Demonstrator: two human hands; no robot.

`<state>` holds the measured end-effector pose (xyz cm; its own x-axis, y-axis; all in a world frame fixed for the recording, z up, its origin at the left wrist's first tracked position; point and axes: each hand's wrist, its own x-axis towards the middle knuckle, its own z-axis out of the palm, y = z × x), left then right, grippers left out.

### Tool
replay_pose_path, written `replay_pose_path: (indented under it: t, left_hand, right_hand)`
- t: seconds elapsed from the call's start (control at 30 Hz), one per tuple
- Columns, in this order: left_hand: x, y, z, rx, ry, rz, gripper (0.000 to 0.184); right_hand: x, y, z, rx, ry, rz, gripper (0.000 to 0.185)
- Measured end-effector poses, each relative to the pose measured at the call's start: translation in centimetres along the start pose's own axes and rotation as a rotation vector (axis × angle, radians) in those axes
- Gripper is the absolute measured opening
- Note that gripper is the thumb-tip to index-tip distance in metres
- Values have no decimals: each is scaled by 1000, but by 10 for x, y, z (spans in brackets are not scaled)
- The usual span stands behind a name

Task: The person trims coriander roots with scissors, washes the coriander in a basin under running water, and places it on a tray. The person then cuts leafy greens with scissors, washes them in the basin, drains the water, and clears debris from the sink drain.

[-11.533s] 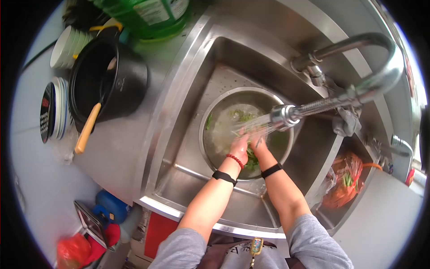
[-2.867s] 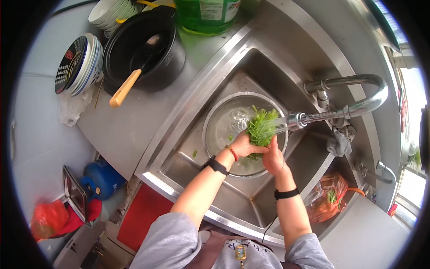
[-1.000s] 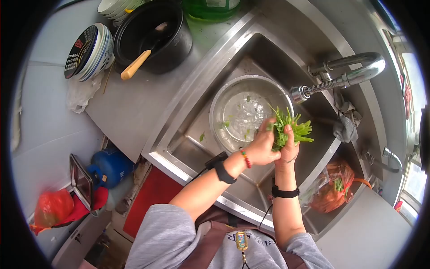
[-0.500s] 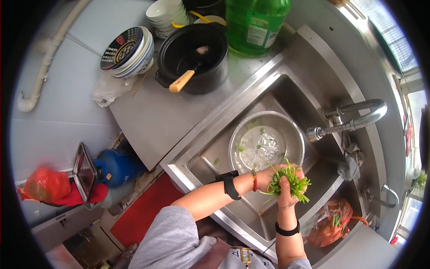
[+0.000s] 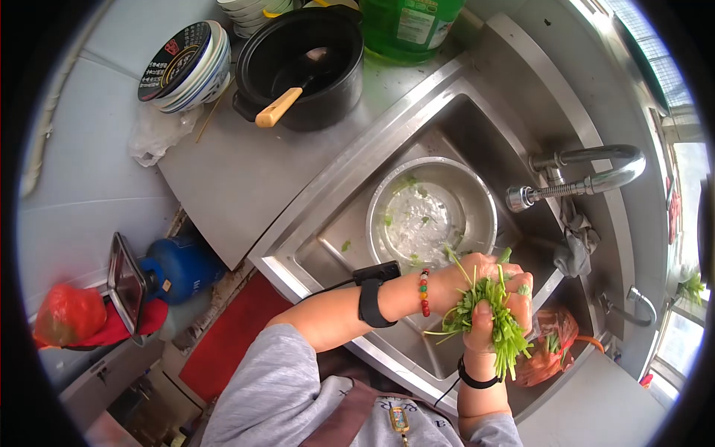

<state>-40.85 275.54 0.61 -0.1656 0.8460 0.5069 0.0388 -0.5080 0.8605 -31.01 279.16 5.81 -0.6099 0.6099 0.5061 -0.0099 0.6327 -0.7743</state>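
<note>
Both of my hands are closed around a bunch of leafy green herbs [image 5: 503,341] held above the front right part of the sink. My left hand [image 5: 465,281], with a beaded bracelet at its wrist, grips from the far side. On the near side, my right hand [image 5: 479,339] has its thumb pressed against the stems. Loose stems and leaves stick out between and below the fingers. Just beyond the hands stands a round metal basin [image 5: 482,201] holding water and a few floating leaf bits.
The basin stands in a steel sink [image 5: 350,216] with a curved faucet [image 5: 588,171] at its right. A grey cloth [image 5: 575,249] hangs nearby. On the counter are a black pot [image 5: 328,97] with a wooden-handled ladle [image 5: 279,108], stacked bowls [image 5: 186,71] and a green jug [image 5: 410,33]. A red bag [image 5: 551,350] lies lower right.
My hands and the herbs have moved a little nearer to me and to the right, farther from the basin. The camera view has shifted slightly.
</note>
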Motion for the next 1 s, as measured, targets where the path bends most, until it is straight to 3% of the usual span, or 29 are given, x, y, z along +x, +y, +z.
replay_pose_path:
  t: [0.2, 0.27, 0.33, 0.37, 0.4, 0.43, 0.47, 0.5, 0.53, 0.57, 0.63, 0.7, 0.77, 0.83, 0.9, 1.0]
  left_hand:
    - [17, 24, -16, 187, -35, 92, 39]
    - [19, 32, -16, 275, 44, 124, 39]
    - [-4, 6, -7, -327, 170, -312, 38]
    - [-37, -41, -1, -317, -7, -801, 42]
    - [-75, -92, 8, -277, -200, -1276, 47]
    - [-109, -100, 27, -239, -12, -1026, 57]
    - [-124, -106, 27, -264, 81, -1052, 59]
    - [-137, -112, 27, -288, 178, -1072, 60]
    - [-151, -118, 26, -312, 275, -1085, 62]
    - [-141, -110, 5, -450, 149, -1269, 61]
    - [-137, -94, -18, -600, 302, -1214, 58]
    - [-137, -81, -41, -605, 403, -1214, 53]
    - [-133, -58, -60, -632, 447, -1261, 53]
    - [-135, -38, -76, -658, 511, -1281, 53]
    - [-145, -18, -85, -692, 580, -1276, 55]
    - [-142, 21, -91, -610, 685, -1239, 59]
  right_hand:
    - [15, -21, -1, 92, 35, -15, 19]
    - [15, -35, 10, 254, 192, 245, 23]
    - [-7, -2, 15, 277, 176, 811, 29]
    - [-41, 63, 19, 172, 43, 1100, 31]
    - [-78, 126, 34, 464, -4, 1205, 28]
    - [-120, 167, 50, 457, 204, 1586, 27]
    - [-123, 162, 67, 508, 201, 1341, 28]
    - [-113, 153, 69, 580, -39, 1378, 39]
    - [-108, 145, 63, 673, -140, 1519, 47]
    - [-95, 145, 61, 782, -233, 1635, 56]
    - [-72, 134, 49, 848, -413, 1474, 69]
    - [-52, 135, 25, 730, -382, 1395, 89]
    - [-63, 175, 18, 524, -135, 1405, 89]
    - [-95, 226, 29, 323, 114, 1672, 90]
    - [-156, 298, 54, 197, 110, 1739, 93]
    - [-127, 306, 92, -208, 136, 1664, 87]
